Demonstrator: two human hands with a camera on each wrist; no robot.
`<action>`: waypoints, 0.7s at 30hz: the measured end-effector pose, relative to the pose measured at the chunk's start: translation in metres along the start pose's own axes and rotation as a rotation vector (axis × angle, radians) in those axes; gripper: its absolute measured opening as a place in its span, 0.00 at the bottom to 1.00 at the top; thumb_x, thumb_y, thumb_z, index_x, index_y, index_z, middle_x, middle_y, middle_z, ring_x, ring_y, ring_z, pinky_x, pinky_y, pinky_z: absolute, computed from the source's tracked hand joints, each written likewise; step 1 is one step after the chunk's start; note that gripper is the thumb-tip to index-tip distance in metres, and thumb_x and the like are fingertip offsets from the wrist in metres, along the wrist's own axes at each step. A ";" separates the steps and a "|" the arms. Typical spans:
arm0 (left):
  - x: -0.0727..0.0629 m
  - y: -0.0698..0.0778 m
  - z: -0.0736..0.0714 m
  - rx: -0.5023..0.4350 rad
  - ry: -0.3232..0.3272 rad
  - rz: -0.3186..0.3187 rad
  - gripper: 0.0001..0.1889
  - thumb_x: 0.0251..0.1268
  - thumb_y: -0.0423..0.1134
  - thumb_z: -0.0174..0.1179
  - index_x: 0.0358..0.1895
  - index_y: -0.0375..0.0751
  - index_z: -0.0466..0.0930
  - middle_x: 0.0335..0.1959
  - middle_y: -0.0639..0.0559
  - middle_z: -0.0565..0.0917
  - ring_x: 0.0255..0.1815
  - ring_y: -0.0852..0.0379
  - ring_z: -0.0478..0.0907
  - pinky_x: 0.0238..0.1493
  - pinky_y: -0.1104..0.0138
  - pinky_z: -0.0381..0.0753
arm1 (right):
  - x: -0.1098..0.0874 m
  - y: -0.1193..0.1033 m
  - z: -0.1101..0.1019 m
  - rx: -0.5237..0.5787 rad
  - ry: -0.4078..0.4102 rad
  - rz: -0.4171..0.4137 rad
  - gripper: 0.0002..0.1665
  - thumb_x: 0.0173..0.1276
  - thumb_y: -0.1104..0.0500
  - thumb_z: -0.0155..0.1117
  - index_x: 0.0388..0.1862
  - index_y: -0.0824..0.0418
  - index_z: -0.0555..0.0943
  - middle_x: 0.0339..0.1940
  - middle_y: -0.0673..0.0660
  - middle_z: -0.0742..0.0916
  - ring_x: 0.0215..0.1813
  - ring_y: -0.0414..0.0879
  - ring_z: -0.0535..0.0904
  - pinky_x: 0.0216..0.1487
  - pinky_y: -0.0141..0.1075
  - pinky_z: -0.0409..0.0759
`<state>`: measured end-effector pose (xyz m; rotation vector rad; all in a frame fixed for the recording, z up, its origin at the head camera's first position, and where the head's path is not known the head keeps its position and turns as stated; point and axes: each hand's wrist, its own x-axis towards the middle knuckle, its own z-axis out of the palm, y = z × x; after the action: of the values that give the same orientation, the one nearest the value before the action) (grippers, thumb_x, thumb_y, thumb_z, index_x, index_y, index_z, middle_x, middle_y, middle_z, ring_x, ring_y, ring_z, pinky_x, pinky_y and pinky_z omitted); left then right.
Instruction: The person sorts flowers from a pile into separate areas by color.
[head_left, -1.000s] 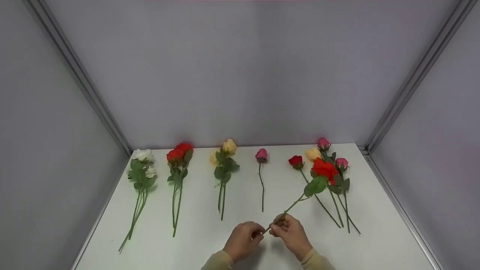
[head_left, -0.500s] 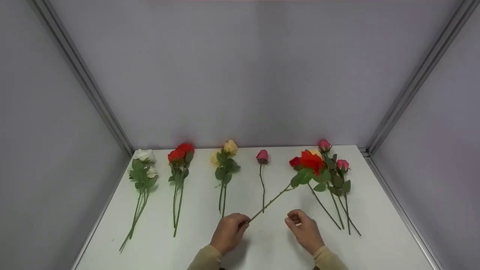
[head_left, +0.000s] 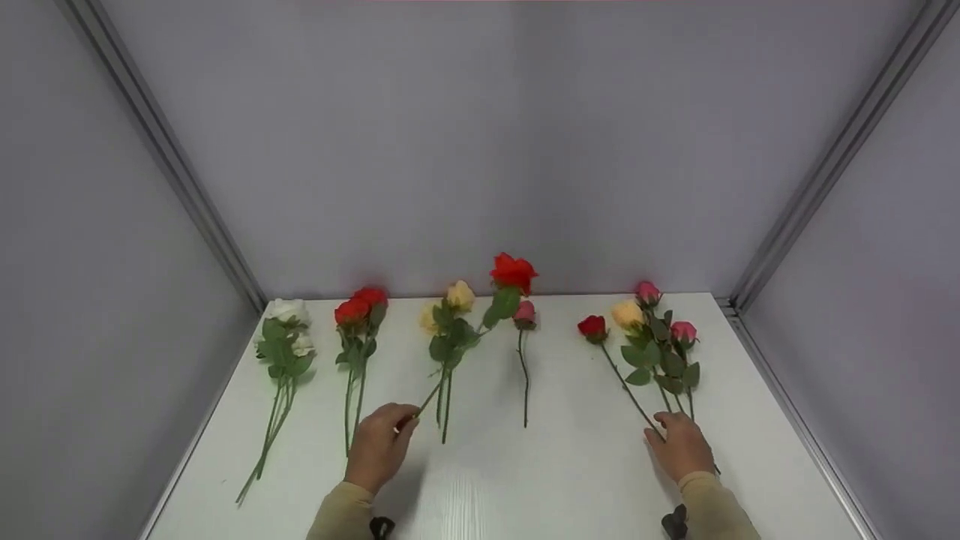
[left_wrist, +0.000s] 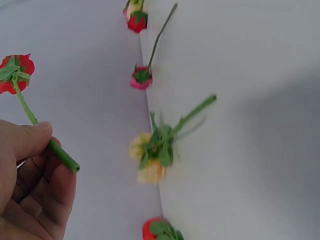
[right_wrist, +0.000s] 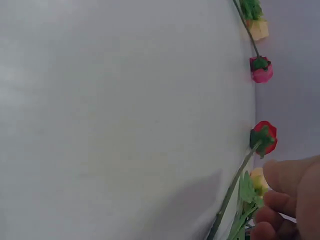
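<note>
Where roses [head_left: 592,328] lie, white tabletop [head_left: 562,465], plain grey walls [head_left: 480,150], metal corner strips [head_left: 165,150].

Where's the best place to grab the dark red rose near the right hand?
I'd pinch the dark red rose midway along its stem, from above and the left: it looks thin and leafless there, and the leafy bunch crowds its right.
</note>
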<state>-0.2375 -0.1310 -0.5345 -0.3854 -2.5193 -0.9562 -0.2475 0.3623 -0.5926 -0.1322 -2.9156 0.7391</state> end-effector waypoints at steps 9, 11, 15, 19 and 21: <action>-0.001 -0.040 -0.024 0.046 0.117 -0.163 0.08 0.55 0.30 0.69 0.38 0.43 0.86 0.26 0.57 0.81 0.27 0.62 0.75 0.28 0.64 0.75 | 0.003 0.010 0.007 -0.060 -0.093 0.084 0.17 0.67 0.60 0.62 0.49 0.72 0.79 0.39 0.64 0.82 0.46 0.63 0.79 0.46 0.55 0.76; -0.002 -0.050 -0.028 0.060 0.119 -0.223 0.07 0.57 0.31 0.68 0.39 0.42 0.86 0.26 0.56 0.81 0.27 0.61 0.74 0.30 0.63 0.75 | 0.003 0.009 0.007 -0.055 -0.094 0.085 0.15 0.67 0.61 0.62 0.46 0.72 0.79 0.38 0.63 0.82 0.45 0.62 0.79 0.45 0.54 0.76; -0.009 -0.071 -0.033 0.068 0.094 -0.353 0.06 0.60 0.33 0.66 0.41 0.40 0.86 0.27 0.52 0.81 0.27 0.57 0.74 0.31 0.61 0.73 | 0.004 0.006 0.007 -0.041 -0.107 0.097 0.09 0.68 0.62 0.59 0.40 0.69 0.81 0.35 0.61 0.83 0.40 0.58 0.80 0.41 0.52 0.77; -0.016 -0.089 -0.033 0.067 0.068 -0.439 0.07 0.62 0.33 0.64 0.41 0.38 0.86 0.27 0.50 0.81 0.27 0.55 0.74 0.31 0.60 0.72 | 0.003 0.005 0.006 -0.037 -0.128 0.114 0.08 0.69 0.63 0.58 0.38 0.68 0.81 0.33 0.59 0.83 0.38 0.55 0.80 0.38 0.50 0.77; -0.020 -0.097 -0.033 0.067 0.064 -0.466 0.07 0.62 0.33 0.63 0.41 0.37 0.85 0.27 0.49 0.81 0.27 0.55 0.74 0.30 0.60 0.72 | 0.002 0.005 0.005 -0.034 -0.139 0.120 0.08 0.69 0.63 0.57 0.38 0.67 0.80 0.33 0.59 0.83 0.38 0.55 0.80 0.37 0.50 0.77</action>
<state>-0.2490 -0.2257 -0.5760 0.2634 -2.6237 -1.0203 -0.2498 0.3640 -0.5993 -0.2726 -3.0757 0.7448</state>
